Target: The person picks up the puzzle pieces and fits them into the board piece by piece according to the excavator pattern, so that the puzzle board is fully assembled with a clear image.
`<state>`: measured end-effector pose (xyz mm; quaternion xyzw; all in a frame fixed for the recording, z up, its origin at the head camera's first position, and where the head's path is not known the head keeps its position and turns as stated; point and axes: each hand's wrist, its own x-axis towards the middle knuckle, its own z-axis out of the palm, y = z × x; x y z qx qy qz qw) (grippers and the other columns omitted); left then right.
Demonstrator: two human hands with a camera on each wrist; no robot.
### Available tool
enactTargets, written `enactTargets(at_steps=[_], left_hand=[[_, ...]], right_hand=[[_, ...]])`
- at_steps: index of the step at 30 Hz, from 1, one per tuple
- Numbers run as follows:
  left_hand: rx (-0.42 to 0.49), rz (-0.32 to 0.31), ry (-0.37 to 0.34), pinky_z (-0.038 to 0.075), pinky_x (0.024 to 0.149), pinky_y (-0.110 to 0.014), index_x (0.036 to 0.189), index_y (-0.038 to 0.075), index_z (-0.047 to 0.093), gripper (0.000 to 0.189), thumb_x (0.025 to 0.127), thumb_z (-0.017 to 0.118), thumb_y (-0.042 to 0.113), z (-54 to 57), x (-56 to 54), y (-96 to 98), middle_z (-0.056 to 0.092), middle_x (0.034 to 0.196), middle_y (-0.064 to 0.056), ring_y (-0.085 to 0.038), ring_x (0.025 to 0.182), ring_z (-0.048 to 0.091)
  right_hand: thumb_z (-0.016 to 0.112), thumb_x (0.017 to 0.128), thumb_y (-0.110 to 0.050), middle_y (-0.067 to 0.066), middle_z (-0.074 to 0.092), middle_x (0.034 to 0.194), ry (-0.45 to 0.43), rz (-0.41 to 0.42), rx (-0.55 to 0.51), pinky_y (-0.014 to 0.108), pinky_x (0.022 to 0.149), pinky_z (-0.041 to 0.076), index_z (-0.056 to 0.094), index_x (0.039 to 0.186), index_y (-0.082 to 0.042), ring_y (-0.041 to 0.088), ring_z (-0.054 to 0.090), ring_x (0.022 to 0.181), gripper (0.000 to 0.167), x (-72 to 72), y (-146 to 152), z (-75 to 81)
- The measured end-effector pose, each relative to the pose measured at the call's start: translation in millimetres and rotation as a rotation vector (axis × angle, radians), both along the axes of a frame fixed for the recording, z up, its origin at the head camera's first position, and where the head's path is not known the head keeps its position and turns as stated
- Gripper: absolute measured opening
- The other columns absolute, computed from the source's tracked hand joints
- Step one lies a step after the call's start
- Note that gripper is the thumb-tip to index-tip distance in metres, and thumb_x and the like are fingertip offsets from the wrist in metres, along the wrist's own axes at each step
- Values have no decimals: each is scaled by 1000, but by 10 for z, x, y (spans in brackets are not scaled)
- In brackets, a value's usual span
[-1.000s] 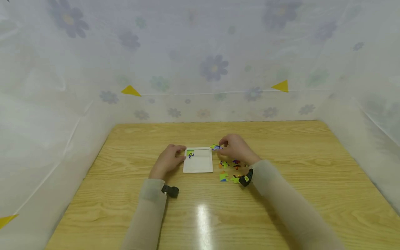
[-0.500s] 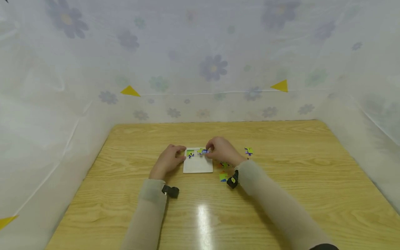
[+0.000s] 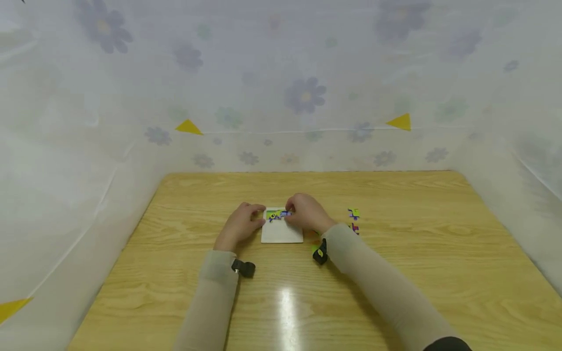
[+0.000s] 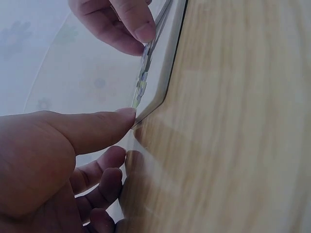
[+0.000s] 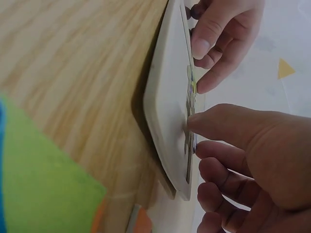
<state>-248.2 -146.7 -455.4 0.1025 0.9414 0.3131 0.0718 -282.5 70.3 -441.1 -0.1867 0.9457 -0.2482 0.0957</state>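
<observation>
Pinching a puzzle piece point(image 3: 284, 213), apparently, right fingers point(image 5: 221, 124) gape slightly; parted left fingers point(image 4: 104, 127) touch the tray point(image 3: 279, 235).

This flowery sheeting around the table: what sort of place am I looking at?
Perhaps a small screened-off booth for tabletop work; the wider room isn't visible. Flower-patterned sheeting rises behind the wooden table and at both sides, and on the tabletop lies a white tray holding puzzle pieces.
</observation>
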Motion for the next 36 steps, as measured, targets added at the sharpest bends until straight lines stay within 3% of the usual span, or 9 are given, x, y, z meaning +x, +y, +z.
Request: enactTargets(at_steps=[13, 25, 36], left_hand=[[-21, -9, 21, 46, 92, -45, 137, 14, 60, 41, 97, 66, 22, -24, -23, 6, 54, 118, -10, -25, 105, 56], [-5, -8, 8, 46, 90, -45, 137, 17, 60, 40, 98, 64, 23, -11, 12, 4, 54, 117, -10, -25, 104, 56], [-16, 3, -10, 45, 93, -46, 138, 17, 59, 41, 98, 65, 24, -19, -5, -11, 53, 121, -11, -26, 107, 55]], right_hand=[[77, 86, -19, 1, 61, 94, 49, 12, 9, 36, 78, 48, 74, 106, -8, 18, 55, 84, 23, 5, -35, -29], [76, 87, -18, 0, 59, 88, 65, 29, -2, 34, 70, 46, 74, 104, -9, 17, 54, 78, 19, 19, -36, -61], [77, 87, -20, 0, 60, 95, 32, 21, -52, 36, 81, 48, 74, 105, -10, 17, 55, 87, 21, 15, 16, -62]])
